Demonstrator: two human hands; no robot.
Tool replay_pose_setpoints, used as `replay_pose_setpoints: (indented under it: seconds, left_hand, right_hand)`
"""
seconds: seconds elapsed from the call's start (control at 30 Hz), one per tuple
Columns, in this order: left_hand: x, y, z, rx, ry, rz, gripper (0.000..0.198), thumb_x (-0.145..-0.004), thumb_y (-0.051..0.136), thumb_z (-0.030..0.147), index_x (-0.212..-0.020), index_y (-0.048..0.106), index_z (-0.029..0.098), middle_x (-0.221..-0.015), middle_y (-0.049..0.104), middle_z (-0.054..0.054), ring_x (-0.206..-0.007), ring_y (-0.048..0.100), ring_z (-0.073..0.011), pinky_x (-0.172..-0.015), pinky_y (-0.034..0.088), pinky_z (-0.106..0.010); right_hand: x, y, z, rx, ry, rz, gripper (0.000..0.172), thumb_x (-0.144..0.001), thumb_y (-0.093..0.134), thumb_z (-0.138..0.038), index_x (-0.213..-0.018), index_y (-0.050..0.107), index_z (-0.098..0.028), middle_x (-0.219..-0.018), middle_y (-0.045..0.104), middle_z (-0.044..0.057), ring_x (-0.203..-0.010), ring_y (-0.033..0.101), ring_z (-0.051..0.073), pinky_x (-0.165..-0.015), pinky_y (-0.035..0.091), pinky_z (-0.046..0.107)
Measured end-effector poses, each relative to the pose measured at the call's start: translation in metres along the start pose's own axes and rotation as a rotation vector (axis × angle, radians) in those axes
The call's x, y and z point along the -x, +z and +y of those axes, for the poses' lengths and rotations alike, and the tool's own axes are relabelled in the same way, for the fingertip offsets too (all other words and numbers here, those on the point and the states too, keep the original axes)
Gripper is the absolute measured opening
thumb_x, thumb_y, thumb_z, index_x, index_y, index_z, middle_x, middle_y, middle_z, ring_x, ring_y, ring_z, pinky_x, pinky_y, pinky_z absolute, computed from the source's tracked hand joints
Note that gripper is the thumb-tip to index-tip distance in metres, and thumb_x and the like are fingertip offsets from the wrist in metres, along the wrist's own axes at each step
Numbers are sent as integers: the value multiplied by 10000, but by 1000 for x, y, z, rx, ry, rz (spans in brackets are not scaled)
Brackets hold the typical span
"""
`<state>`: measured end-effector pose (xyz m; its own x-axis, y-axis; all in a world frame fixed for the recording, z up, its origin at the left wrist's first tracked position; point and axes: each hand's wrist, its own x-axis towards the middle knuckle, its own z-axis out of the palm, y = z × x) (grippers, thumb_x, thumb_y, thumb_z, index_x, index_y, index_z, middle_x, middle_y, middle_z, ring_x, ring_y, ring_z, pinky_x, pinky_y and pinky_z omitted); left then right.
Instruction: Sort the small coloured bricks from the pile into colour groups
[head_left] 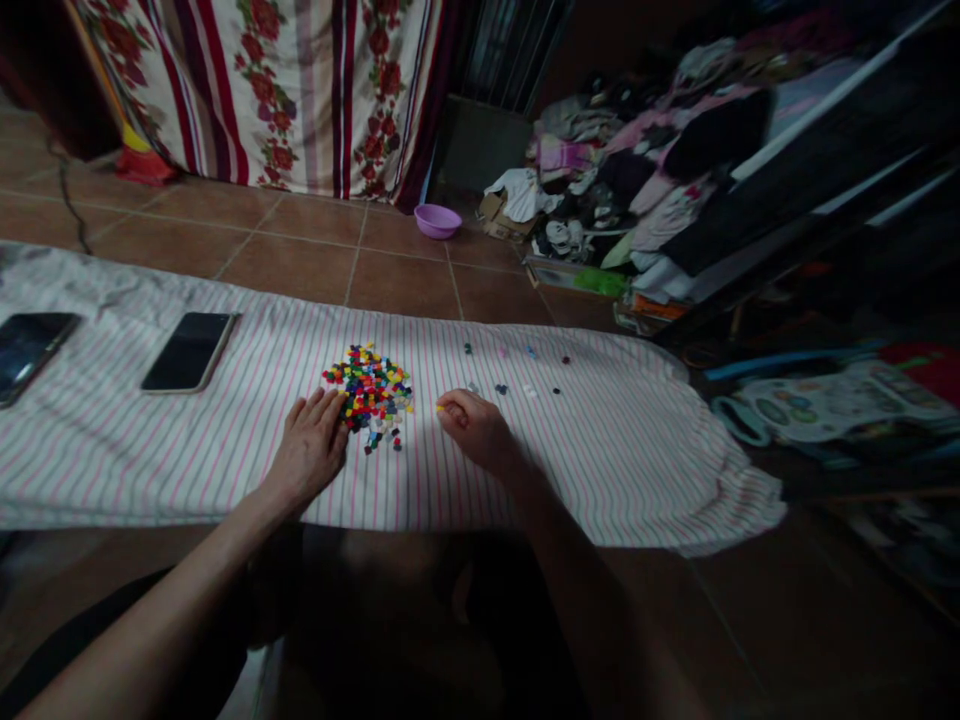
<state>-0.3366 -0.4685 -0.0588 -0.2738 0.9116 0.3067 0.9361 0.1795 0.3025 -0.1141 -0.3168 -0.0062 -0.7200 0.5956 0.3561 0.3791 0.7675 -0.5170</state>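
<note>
A heap of small multicoloured pieces (371, 385), like beads or tiny bricks, lies on the striped cloth (420, 490). My left hand (311, 440) rests flat at the heap's left edge, fingers stretched out and touching it. To the right of the heap, my right hand (476, 425) is closed in a pinch on a small yellow piece (441, 408). Beyond and right of that hand, little groups sit apart by colour: green (468, 348), pink (502, 351), blue (531, 352), dark brown (565, 360), dark grey (501, 389), white (530, 391) and black (556, 391).
Two phones lie on the cloth at the left, one with a pale edge (191, 352) and a dark one (30, 350). Past the far edge, a purple basin (437, 221) stands on the tiled floor. Piled clothes (622, 180) fill the back right.
</note>
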Motion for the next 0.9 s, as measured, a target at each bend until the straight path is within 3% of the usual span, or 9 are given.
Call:
replay_pose_setpoints:
  seconds: [0.27, 0.9]
  left_hand:
    - [0, -1, 1, -13, 7, -3, 480, -944, 302, 328, -1314, 479, 78, -1385, 511, -174, -1362, 375, -302, -1118, 282, -504]
    - [0, -2, 1, -23, 22, 24, 478, -944, 301, 332, -1302, 484, 74, -1368, 524, -180, -1349, 391, -311, -1104, 302, -509]
  right_hand:
    - [37, -36, 34, 62, 138, -126, 79, -842, 520, -170, -804, 588, -182, -786, 610, 21, -697, 559, 137, -663, 422, 255]
    - [49, -27, 51, 99, 180, -143, 78, -846, 549, -144, -822, 608, -187, -808, 602, 26, -765, 576, 150, -706, 433, 270]
